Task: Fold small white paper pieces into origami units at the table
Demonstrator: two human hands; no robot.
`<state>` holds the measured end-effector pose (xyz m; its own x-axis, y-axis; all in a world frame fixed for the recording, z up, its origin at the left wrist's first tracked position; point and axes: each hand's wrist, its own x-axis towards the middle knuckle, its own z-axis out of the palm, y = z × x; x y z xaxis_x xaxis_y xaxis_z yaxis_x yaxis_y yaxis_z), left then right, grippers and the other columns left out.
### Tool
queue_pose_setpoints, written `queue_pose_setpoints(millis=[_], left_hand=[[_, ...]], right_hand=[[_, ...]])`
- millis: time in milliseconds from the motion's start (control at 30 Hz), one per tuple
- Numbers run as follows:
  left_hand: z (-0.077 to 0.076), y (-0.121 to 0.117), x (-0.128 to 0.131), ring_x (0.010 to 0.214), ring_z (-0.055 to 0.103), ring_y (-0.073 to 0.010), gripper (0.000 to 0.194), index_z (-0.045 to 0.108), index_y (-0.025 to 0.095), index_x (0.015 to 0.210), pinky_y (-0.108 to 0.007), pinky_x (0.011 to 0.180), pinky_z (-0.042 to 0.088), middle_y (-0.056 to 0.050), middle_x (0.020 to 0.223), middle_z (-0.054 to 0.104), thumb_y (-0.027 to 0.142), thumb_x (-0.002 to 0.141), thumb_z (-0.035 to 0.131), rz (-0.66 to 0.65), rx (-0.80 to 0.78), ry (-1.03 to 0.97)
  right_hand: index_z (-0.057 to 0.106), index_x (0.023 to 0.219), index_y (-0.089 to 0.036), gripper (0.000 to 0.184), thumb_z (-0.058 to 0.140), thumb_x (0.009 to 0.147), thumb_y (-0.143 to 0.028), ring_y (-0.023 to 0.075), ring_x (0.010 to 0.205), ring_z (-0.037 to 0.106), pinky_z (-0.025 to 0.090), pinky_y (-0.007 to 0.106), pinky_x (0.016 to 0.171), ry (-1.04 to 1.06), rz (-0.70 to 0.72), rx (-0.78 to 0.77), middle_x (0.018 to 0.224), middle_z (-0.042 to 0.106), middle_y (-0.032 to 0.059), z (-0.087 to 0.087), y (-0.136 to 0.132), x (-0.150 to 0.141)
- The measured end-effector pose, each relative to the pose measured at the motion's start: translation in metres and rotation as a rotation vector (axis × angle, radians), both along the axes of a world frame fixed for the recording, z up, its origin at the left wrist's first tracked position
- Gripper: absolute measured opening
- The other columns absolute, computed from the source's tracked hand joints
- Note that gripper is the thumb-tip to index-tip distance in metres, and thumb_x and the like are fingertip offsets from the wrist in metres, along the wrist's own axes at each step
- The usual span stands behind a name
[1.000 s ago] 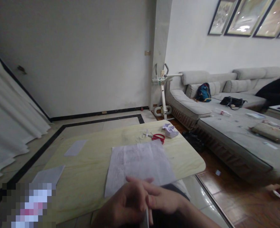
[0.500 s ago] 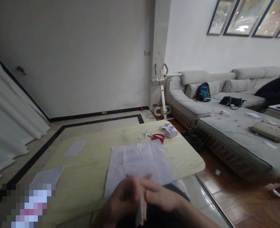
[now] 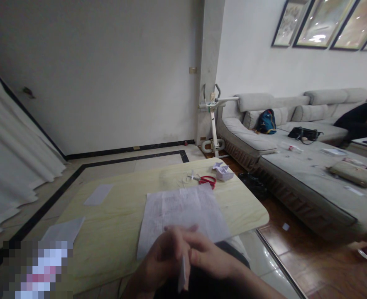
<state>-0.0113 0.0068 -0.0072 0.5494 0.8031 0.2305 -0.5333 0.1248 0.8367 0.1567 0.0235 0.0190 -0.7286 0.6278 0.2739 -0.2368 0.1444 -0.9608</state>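
Observation:
My left hand (image 3: 160,255) and my right hand (image 3: 206,253) meet at the near edge of the table, fingers overlapping. Between them is a thin white piece of folded paper (image 3: 182,274), seen almost edge-on and pointing down toward my lap; the fingers hide much of it. Just beyond my fingertips a large creased sheet of paper (image 3: 183,211) with faint print lies flat. Past its far edge rest red-handled scissors (image 3: 207,180), and to their right sits a crumpled or folded white paper piece (image 3: 223,171).
The pale wooden table (image 3: 118,232) has a rounded right corner. On its left lie a small white sheet (image 3: 98,194) and another white sheet (image 3: 63,230). To the right stands a grey sofa (image 3: 311,195) with bags on it, and a person (image 3: 364,120) in dark clothes sits farther back.
The folded paper has swung a little left and shows more of its length below my fingers. My hands shifted slightly; the things on the table stayed put.

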Motion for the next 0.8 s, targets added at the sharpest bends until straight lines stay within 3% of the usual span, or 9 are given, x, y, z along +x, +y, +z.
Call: queue_pose_setpoints(millis=[67, 133, 200, 267, 400, 500, 600, 700, 800], left_hand=[[0.000, -0.001, 0.002, 0.050, 0.065, -0.0135, 0.020, 0.059, 0.020, 0.089, -0.037, 0.084, 0.049, 0.003, 0.061, 0.070, 0.032, 0.082, 0.074, 0.000, -0.004, -0.030], [0.000, 0.000, 0.005, 0.046, 0.063, -0.0110, 0.017, 0.058, 0.020, 0.089, -0.027, 0.066, 0.052, 0.002, 0.063, 0.071, 0.030, 0.084, 0.071, -0.020, 0.020, -0.125], [0.001, 0.000, 0.008, 0.041, 0.060, -0.0084, 0.015, 0.057, 0.021, 0.086, -0.018, 0.046, 0.045, 0.002, 0.062, 0.070, 0.029, 0.086, 0.069, -0.045, 0.057, -0.236], [0.002, 0.002, 0.009, 0.036, 0.056, -0.0071, 0.021, 0.055, 0.021, 0.080, -0.016, 0.040, 0.040, 0.005, 0.054, 0.066, 0.032, 0.083, 0.072, -0.023, 0.058, -0.273], [0.006, 0.005, 0.004, 0.038, 0.056, -0.0106, 0.031, 0.055, 0.022, 0.072, -0.027, 0.060, 0.052, 0.009, 0.042, 0.054, 0.042, 0.073, 0.080, 0.209, -0.090, -0.153], [0.010, 0.009, 0.004, 0.054, 0.064, -0.0165, 0.025, 0.059, 0.024, 0.080, -0.033, 0.070, 0.053, 0.006, 0.052, 0.060, 0.041, 0.075, 0.077, 0.355, -0.188, -0.059], [0.011, 0.013, 0.011, 0.062, 0.067, -0.0187, 0.025, 0.060, 0.022, 0.087, -0.033, 0.068, 0.052, 0.002, 0.064, 0.067, 0.038, 0.076, 0.075, 0.484, -0.259, 0.040], [0.008, 0.015, 0.017, 0.061, 0.066, -0.0178, 0.023, 0.057, 0.021, 0.093, -0.030, 0.066, 0.051, 0.002, 0.062, 0.069, 0.034, 0.079, 0.071, 0.641, -0.237, 0.204], [0.005, 0.014, 0.019, 0.061, 0.066, -0.0180, 0.021, 0.055, 0.021, 0.095, -0.029, 0.064, 0.051, 0.002, 0.061, 0.070, 0.033, 0.081, 0.067, 0.746, -0.096, 0.443]], right_hand=[[0.066, 0.119, -0.017, 0.066, 0.044, 0.086, -0.071, 0.0287, 0.119, 0.051, 0.034, 0.040, 0.106, -0.036, -0.018, 0.033, 0.124, 0.059, 0.0095, 0.001, 0.000, 0.001], [0.066, 0.121, -0.018, 0.065, 0.044, 0.088, -0.070, 0.0304, 0.129, 0.044, 0.029, 0.042, 0.110, -0.091, -0.054, 0.066, 0.135, 0.054, 0.0110, -0.001, 0.000, 0.003], [0.063, 0.127, -0.019, 0.065, 0.047, 0.087, -0.068, 0.0312, 0.136, 0.037, 0.024, 0.045, 0.112, -0.148, -0.116, 0.114, 0.145, 0.046, 0.0121, -0.004, 0.000, 0.005], [0.057, 0.134, -0.022, 0.064, 0.051, 0.087, -0.065, 0.0310, 0.136, 0.038, 0.026, 0.047, 0.112, -0.174, -0.178, 0.166, 0.148, 0.042, 0.0132, -0.009, 0.000, 0.006], [0.048, 0.142, -0.030, 0.060, 0.060, 0.088, -0.054, 0.0274, 0.124, 0.052, 0.036, 0.044, 0.108, -0.175, -0.323, 0.248, 0.146, 0.044, 0.0105, -0.020, 0.004, 0.007], [0.046, 0.142, -0.032, 0.054, 0.060, 0.091, -0.044, 0.0208, 0.098, 0.063, 0.046, 0.041, 0.097, -0.157, -0.512, 0.242, 0.132, 0.054, 0.0089, -0.026, 0.011, 0.011], [0.043, 0.141, -0.032, 0.050, 0.057, 0.093, -0.029, 0.0168, 0.086, 0.061, 0.050, 0.037, 0.089, -0.137, -0.659, 0.283, 0.116, 0.059, 0.0058, -0.023, 0.016, 0.019], [0.047, 0.136, -0.031, 0.050, 0.060, 0.089, -0.020, 0.0163, 0.084, 0.059, 0.050, 0.034, 0.085, -0.150, -0.676, 0.373, 0.107, 0.059, 0.0039, -0.014, 0.015, 0.025], [0.054, 0.128, -0.029, 0.044, 0.061, 0.087, -0.016, 0.0166, 0.081, 0.058, 0.050, 0.032, 0.078, -0.198, -0.635, 0.425, 0.097, 0.061, 0.0028, -0.007, 0.011, 0.023]])
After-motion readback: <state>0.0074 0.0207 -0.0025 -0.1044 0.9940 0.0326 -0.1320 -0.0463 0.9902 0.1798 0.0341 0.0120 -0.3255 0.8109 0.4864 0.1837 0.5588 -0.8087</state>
